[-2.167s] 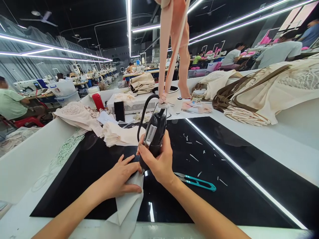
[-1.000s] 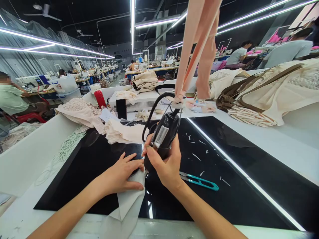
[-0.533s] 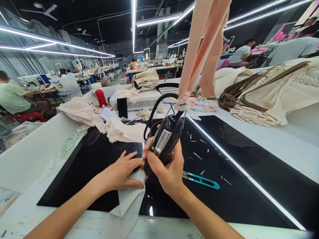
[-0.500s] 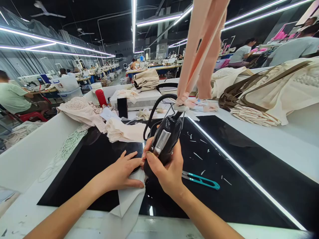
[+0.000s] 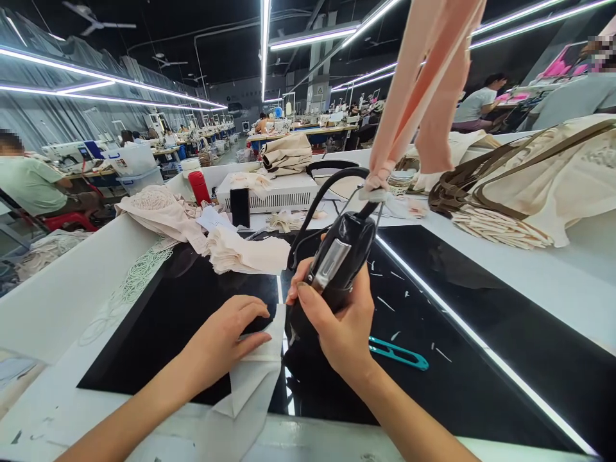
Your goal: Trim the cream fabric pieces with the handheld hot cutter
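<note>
My right hand (image 5: 344, 321) is wrapped round a black handheld tool (image 5: 339, 256) with a silver plate, tilted above the glossy black work surface (image 5: 462, 359). A black cable and peach fabric strips (image 5: 414, 96) are attached at the tool's upper end. At the left, my left hand (image 5: 233, 333) has its fingers apart and slightly curled, at the edge of a pale cloth strip (image 5: 255, 372). That strip runs over the front edge of the surface. Teal thread snips (image 5: 399, 353) lie to the right of my right hand.
A stack of cream fabric pieces (image 5: 248, 252) and a phone (image 5: 239, 207) are behind my left hand. A red bottle (image 5: 198, 187) stands farther back. Pale cords (image 5: 144, 276) lie at left, bundled fabric (image 5: 539, 179) at right. People sit at distant machines.
My right hand and the tool have moved right, away from the cloth strip. My left hand has drawn back slightly left, its fingers more curled. The view has shifted slightly.
</note>
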Motion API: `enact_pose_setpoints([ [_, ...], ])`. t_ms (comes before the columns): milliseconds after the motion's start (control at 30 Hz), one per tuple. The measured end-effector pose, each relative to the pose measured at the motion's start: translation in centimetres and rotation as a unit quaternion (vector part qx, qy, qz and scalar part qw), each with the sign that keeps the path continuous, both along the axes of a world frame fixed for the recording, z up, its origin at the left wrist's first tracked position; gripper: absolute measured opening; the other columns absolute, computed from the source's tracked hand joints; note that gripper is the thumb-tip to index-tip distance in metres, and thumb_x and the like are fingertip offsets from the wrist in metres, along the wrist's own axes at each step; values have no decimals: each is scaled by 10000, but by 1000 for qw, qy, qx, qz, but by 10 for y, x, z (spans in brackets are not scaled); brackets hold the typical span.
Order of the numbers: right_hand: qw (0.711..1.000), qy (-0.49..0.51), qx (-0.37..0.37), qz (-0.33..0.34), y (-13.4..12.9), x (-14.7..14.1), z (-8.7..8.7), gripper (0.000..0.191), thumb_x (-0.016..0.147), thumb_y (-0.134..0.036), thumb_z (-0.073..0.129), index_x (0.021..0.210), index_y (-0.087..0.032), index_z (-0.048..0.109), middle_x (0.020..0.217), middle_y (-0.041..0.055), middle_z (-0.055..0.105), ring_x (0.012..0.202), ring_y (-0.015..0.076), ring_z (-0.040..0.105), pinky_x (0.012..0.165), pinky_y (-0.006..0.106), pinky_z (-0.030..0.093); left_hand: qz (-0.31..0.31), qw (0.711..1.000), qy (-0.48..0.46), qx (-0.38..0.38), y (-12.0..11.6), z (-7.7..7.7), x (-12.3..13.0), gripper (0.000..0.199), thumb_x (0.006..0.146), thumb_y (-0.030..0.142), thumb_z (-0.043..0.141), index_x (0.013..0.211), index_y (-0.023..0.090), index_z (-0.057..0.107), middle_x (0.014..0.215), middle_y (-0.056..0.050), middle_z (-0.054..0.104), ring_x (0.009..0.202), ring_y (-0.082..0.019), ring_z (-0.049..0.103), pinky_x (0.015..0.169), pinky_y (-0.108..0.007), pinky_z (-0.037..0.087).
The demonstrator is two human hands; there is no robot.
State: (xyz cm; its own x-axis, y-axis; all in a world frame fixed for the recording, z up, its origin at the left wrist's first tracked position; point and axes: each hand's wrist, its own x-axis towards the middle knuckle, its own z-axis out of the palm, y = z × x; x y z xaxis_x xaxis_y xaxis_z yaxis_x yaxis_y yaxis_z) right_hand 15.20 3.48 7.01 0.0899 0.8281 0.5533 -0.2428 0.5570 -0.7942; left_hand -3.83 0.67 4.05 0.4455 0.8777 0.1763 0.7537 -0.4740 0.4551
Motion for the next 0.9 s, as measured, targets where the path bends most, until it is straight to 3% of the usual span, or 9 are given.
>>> enact_pose_setpoints([
  [100,1000,-24,-11,-6,-1,2,4,432,813,-287,760,1174,-289,523,876,-24,615,660,157,598,593,331,547,26,996,65,52,-27,-7,9,129,1013,142,557,1084,209,641,1013,-42,684,913,-229,670,822,-393,590],
  [233,998,-56,-23,14,-2,3,13,401,796,-281,787,1117,-280,545,848,-33,627,634,145,576,585,312,529,-6,985,133,109,-49,-22,20,192,990,91,516,1100,185,642,900,-40,657,794,-225,654,729,-371,594],
  [333,996,-90,-27,13,-2,5,17,306,796,-289,796,1000,-272,568,845,-29,662,657,144,592,607,301,526,-22,984,129,124,-48,-27,15,335,932,-25,480,1145,186,629,986,-56,670,859,-219,668,775,-364,608],
  [400,995,-96,-25,4,-2,6,17,270,807,-301,786,972,-270,574,851,-25,674,671,149,613,631,312,539,-55,985,118,110,-41,-26,4,420,911,-79,451,1151,218,628,1073,-47,681,959,-201,683,951,-410,585],
  [467,996,-87,-16,-4,-3,8,15,253,823,-316,772,971,-270,572,834,-28,671,660,153,622,637,322,548,-91,986,108,88,-33,-24,-8,454,920,-83,447,1161,252,634,1155,-30,692,1102,-197,680,1135,-492,471],
  [533,997,-77,-6,-3,-5,10,12,251,836,-315,762,989,-274,568,802,-38,665,629,152,623,614,319,550,-119,985,100,75,-27,-22,-19,477,907,-76,461,1196,259,640,1234,-36,696,1223,-215,649,1199,-530,391],
  [633,998,-69,4,11,-9,14,7,305,850,-286,763,1088,-290,572,788,-47,667,592,147,626,571,302,552,-125,986,73,80,-20,-18,-24,465,910,-57,451,1230,219,646,1266,-62,700,1215,-210,656,1185,-478,424],
  [767,998,-52,-1,36,-13,20,0,447,864,-276,779,1248,-303,551,824,-25,683,610,158,644,555,305,569,-87,990,38,107,-8,-15,-10,359,997,29,424,1222,185,656,1223,-81,707,1146,-198,664,1041,-339,544],
  [900,999,-38,-4,36,-13,28,-3,462,865,-317,795,1265,-310,563,826,-10,687,603,165,646,495,286,544,-73,990,51,107,8,-20,6,342,999,33,417,1183,180,666,1202,-78,701,1145,-209,662,1014,-317,546],
])
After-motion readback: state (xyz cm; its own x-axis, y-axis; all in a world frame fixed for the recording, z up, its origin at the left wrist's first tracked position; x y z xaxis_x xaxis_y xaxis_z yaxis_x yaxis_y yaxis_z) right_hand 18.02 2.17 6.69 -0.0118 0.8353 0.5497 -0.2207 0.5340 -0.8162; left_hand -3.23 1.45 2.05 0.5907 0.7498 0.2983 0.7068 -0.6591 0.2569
